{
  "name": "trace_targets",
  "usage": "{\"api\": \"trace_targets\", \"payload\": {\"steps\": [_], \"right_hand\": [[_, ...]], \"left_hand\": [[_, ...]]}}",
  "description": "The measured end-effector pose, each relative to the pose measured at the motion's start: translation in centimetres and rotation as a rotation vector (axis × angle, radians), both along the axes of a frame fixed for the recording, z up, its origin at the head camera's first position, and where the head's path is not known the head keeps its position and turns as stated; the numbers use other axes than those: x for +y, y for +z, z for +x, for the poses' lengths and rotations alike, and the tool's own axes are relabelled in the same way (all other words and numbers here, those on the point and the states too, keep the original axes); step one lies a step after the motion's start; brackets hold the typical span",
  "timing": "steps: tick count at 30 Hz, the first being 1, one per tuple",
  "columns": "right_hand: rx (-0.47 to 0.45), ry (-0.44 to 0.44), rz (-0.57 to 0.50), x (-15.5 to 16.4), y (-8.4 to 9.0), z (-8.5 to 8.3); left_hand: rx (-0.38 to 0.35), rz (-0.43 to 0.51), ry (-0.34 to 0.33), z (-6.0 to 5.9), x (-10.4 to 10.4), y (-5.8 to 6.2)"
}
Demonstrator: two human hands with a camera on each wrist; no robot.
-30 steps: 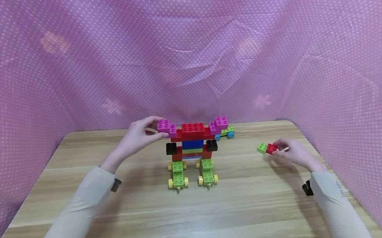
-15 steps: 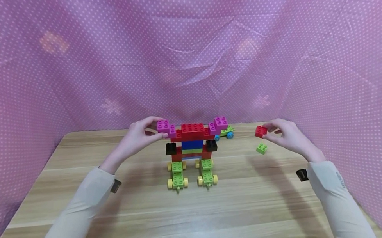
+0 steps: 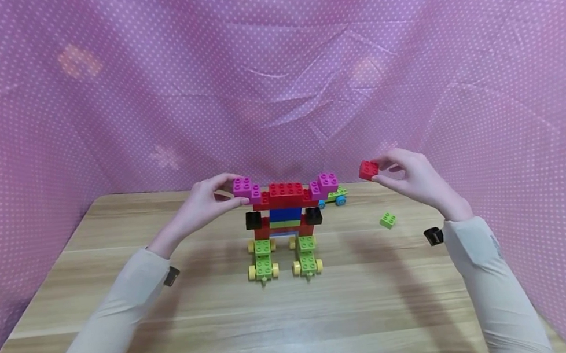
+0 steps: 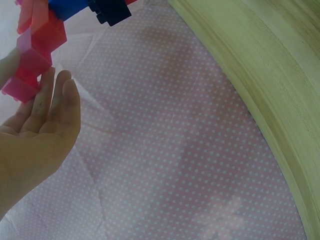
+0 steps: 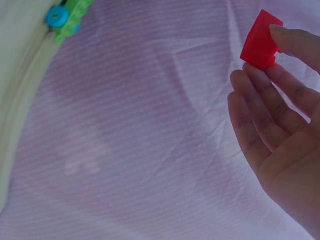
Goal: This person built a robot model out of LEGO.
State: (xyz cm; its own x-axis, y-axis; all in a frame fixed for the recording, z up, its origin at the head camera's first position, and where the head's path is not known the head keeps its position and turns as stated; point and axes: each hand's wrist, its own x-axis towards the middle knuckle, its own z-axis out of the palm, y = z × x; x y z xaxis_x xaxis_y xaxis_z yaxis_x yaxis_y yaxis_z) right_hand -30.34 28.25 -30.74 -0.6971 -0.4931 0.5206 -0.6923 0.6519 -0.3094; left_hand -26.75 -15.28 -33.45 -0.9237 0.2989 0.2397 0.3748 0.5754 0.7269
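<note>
A figure built of toy bricks (image 3: 285,199) stands upright mid-table, with pink arm ends, a red top, a blue middle, black side bricks and green wheeled feet (image 3: 264,267). My left hand (image 3: 207,202) pinches the pink brick (image 3: 241,186) at the figure's left arm end; the left wrist view shows thumb and fingers on either side of that pink piece (image 4: 34,57). Raised to the right of the figure, my right hand (image 3: 411,176) holds a red brick (image 3: 368,170) between thumb and fingertips. In the right wrist view the red brick (image 5: 261,42) has its studs toward the fingers.
A loose green brick (image 3: 387,220) lies on the wooden table (image 3: 300,326), below my right hand. Behind the figure's right arm stands a small green wheeled base (image 3: 337,195) with blue wheels. A pink dotted cloth (image 3: 272,84) hangs around the back and sides.
My right hand has lifted the red brick off beside the green brick, which stays on the table, and carried it up and leftward toward the figure. My left hand keeps its place.
</note>
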Motion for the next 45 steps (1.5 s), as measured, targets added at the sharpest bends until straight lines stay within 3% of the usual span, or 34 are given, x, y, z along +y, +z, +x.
{"api": "trace_targets", "payload": {"steps": [12, 27, 45], "right_hand": [[-0.005, 0.125, -0.004, -4.0, 2.6, -0.3], [-0.017, 0.252, 0.077, -8.9, 3.5, -0.2], [-0.081, 0.281, 0.17, -12.0, 3.0, 0.0]], "left_hand": [[-0.013, -0.002, 0.003, 0.0, -0.1, 0.1], [-0.011, 0.003, -0.001, -0.1, -0.1, 0.0], [-0.003, 0.009, -0.005, -0.2, -0.1, -0.2]]}}
